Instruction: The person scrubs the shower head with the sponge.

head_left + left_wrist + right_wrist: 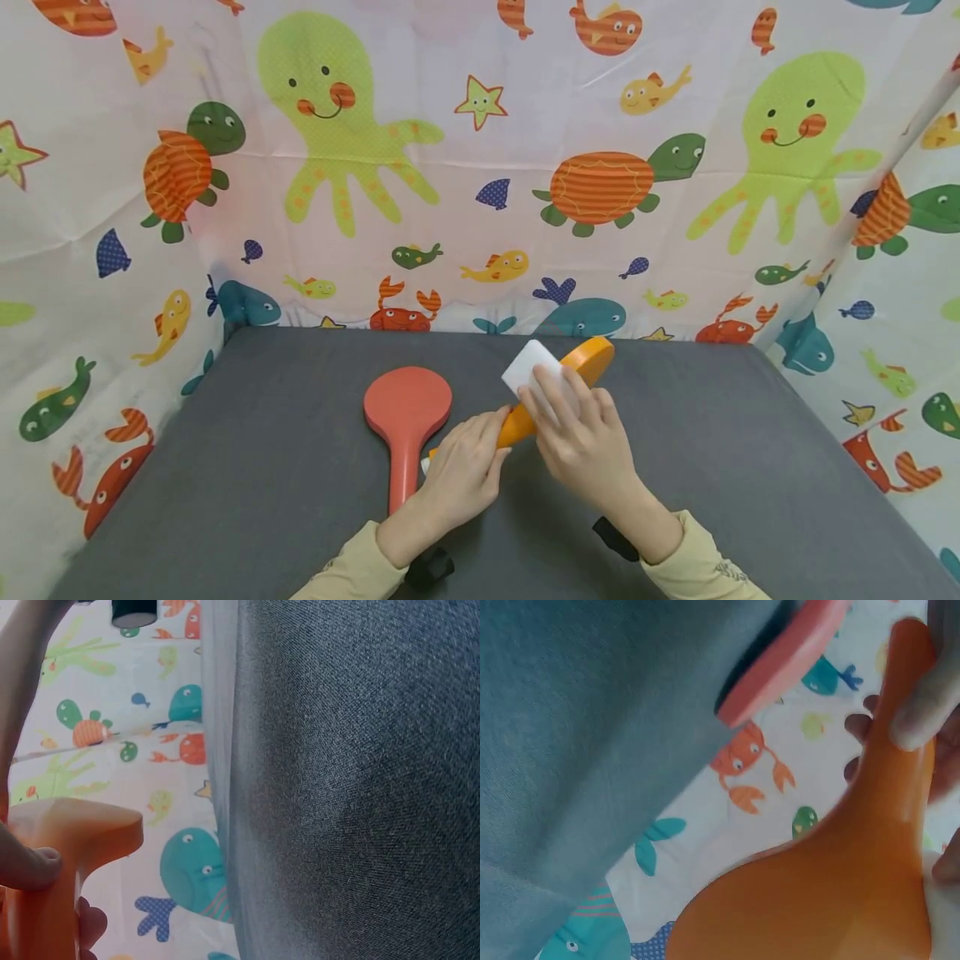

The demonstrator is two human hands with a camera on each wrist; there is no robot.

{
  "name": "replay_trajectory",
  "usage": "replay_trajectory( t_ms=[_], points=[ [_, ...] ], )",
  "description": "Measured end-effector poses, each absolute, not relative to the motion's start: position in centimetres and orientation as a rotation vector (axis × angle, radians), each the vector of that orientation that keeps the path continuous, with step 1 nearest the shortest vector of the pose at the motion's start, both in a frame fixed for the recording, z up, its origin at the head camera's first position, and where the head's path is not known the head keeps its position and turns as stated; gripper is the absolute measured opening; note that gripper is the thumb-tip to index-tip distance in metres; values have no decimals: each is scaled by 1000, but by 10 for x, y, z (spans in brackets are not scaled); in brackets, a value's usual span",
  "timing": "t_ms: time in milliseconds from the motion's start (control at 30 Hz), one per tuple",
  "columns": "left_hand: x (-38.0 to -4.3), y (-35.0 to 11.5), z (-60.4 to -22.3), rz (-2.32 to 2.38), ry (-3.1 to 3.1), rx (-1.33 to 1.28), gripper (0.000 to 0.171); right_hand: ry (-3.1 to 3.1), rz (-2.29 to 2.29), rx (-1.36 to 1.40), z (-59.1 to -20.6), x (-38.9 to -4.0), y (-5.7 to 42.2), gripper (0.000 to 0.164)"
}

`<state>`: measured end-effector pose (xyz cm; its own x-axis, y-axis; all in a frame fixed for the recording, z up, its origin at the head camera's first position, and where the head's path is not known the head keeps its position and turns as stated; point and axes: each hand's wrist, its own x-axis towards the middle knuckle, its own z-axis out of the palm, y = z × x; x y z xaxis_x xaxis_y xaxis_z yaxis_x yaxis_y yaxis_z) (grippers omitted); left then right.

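Observation:
My left hand [467,467] grips the handle of an orange paddle-shaped thing [592,358] with a rounded head. It is raised and tilted, its head toward the back right. A white sponge-like block [527,365] is in my right hand [588,446], its fingers spread over the top and the block against the orange head. In the right wrist view, the broad orange face and the left thumb [919,724] on the handle show. Left of my hands, a red paddle-shaped thing [407,404] lies on the dark cloth, its handle toward me and partly behind the left forearm.
Dark grey cloth [262,467] covers the table. White curtains with printed sea animals [480,167] stand along the back and both sides. Black wrist gear [430,569] hangs by each wrist. A small white end [425,465] peeks out beside the left hand.

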<state>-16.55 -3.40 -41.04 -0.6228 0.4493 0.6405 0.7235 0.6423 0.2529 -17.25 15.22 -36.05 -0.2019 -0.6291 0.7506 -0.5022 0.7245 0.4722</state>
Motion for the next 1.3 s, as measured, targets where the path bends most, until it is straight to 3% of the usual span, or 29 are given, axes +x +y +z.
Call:
replay_trajectory(
  t_ms=[367, 667, 1033, 1300],
  points=[
    [-166, -33, -407, -671, -2295, -886, 48, -1873, -106, 646, -344, -181, 157, 38],
    [-167, -30, -407, -664, -2288, -892, 43, -1824, -172, 844, -373, -172, 141, 35],
    [-164, -30, -405, -725, -2287, -903, 46, -1846, 35, 703, -345, -182, 151, 38],
    [-160, -30, -408, -1026, -2329, -902, 38, -1837, 75, 933, -379, -170, 143, 35]
  ],
)
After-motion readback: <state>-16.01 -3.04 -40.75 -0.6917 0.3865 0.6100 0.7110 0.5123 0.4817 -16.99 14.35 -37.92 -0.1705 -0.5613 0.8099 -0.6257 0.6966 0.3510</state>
